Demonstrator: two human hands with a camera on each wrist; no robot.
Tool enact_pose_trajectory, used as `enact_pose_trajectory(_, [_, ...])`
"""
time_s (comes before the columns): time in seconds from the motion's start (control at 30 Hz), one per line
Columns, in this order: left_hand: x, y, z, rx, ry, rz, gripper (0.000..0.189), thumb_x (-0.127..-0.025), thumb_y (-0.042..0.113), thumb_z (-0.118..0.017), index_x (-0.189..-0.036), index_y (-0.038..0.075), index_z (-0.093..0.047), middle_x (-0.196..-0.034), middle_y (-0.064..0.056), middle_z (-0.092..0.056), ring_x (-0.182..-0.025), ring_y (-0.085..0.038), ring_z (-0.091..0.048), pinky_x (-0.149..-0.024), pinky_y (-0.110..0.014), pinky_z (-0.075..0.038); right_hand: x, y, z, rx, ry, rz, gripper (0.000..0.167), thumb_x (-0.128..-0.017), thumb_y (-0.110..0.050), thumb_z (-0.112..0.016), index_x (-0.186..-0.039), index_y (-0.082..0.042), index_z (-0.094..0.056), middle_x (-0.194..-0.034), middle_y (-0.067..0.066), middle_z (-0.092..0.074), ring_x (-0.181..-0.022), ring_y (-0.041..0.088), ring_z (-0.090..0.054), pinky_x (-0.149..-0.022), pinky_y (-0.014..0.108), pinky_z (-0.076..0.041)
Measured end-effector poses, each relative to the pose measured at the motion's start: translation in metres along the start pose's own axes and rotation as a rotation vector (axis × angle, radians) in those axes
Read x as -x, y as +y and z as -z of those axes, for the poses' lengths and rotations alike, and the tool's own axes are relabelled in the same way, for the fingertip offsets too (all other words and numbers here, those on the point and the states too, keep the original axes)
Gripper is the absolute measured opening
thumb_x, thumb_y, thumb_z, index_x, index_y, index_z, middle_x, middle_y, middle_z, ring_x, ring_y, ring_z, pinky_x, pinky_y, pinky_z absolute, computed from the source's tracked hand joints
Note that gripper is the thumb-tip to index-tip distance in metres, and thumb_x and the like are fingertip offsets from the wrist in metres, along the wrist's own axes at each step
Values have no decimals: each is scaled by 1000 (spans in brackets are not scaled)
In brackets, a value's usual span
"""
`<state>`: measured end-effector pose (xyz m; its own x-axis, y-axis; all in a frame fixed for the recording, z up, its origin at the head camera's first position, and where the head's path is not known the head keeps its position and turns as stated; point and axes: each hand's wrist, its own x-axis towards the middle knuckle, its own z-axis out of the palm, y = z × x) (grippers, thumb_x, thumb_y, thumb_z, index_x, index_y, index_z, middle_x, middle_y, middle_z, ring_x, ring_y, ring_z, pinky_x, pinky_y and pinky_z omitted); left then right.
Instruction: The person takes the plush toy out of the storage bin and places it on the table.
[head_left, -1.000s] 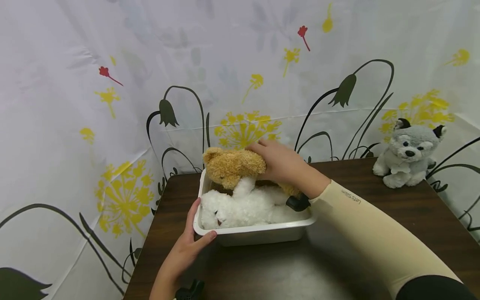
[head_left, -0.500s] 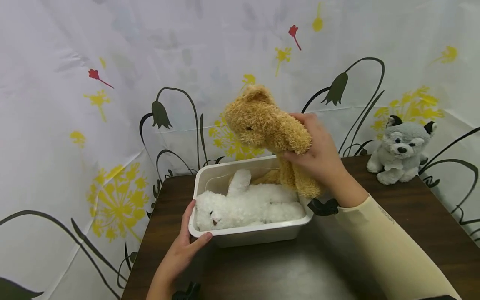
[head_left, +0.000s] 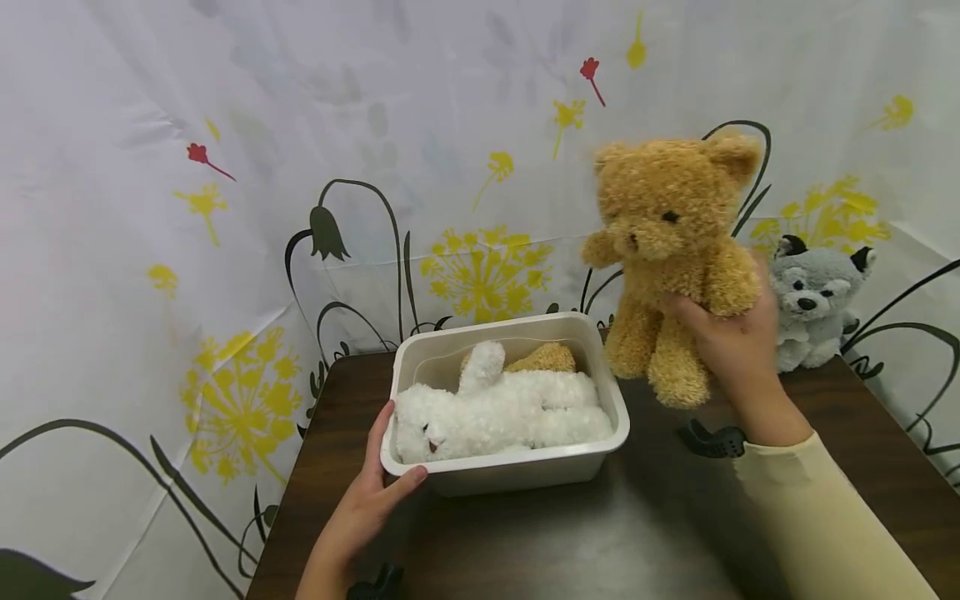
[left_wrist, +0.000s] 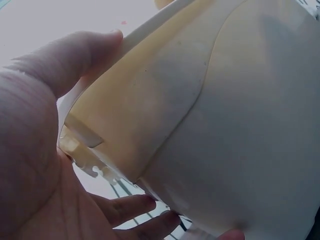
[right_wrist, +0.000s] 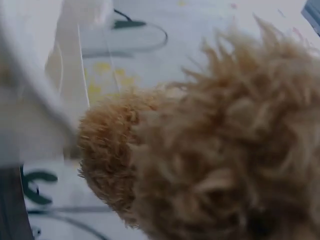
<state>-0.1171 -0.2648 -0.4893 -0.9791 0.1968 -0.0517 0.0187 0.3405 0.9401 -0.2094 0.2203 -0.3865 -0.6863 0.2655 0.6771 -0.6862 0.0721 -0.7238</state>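
Observation:
My right hand (head_left: pixel 738 333) grips a golden teddy bear (head_left: pixel 675 258) round its body, upright in the air to the right of a white plastic tub (head_left: pixel 510 475). The bear's fur fills much of the right wrist view and hides that hand there. At the tub's left end my left hand (head_left: pixel 367 492) holds the rim, thumb on the front edge and fingers along the side. The left wrist view shows this hand (left_wrist: pixel 45 125) against the tub's outer wall. Inside the tub a white plush animal (head_left: pixel 502 412) lies on its back, partly covering a golden-brown plush (head_left: pixel 551 358) behind it.
A grey and white plush husky (head_left: pixel 813 300) sits at the table's back right, partly hidden by my right hand. The dark wooden table (head_left: pixel 480 550) meets a floral-printed sheet (head_left: pixel 247 167) hanging behind. The table's left edge lies just beyond my left hand.
My right hand has lifted the teddy bear out of the tub and carried it right, turning it from lying to upright. My left hand has stayed on the tub's rim.

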Motion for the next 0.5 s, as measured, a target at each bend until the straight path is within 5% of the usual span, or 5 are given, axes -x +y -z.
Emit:
enact_pose_trajectory(0.2, [-1, 3, 2, 3, 5, -14, 105, -104, 22, -74, -172, 50, 1, -184, -7, 1, -165, -39, -11, -125, -75, -16, 9, 6, 52, -146, 181, -140, 75, -88, 14, -81, -153, -8, -51, -150, 15, -59, -133, 27, -63, -96, 25, -58])
enact_pose_trajectory(0.33, [-2, 6, 5, 3, 3, -15, 104, -105, 21, -72, -172, 51, 2, -183, -6, 1, -165, -37, -12, -126, -71, -18, 25, 20, 83, -140, 290, -116, 72, -87, 15, -80, -152, -4, -56, -146, 19, -62, -129, 28, -66, -93, 24, -59])
enact_pose_trajectory(0.5, [-4, 7, 0, 22, -4, -35, 104, -104, 19, -73, -173, 46, 1, -183, -7, 2, -165, -37, -10, -127, -71, -15, 48, 31, 120, 282, 358, -118, 65, -96, 5, -76, -155, -11, -55, -146, 5, -64, -130, 16, -65, -99, 22, -53])
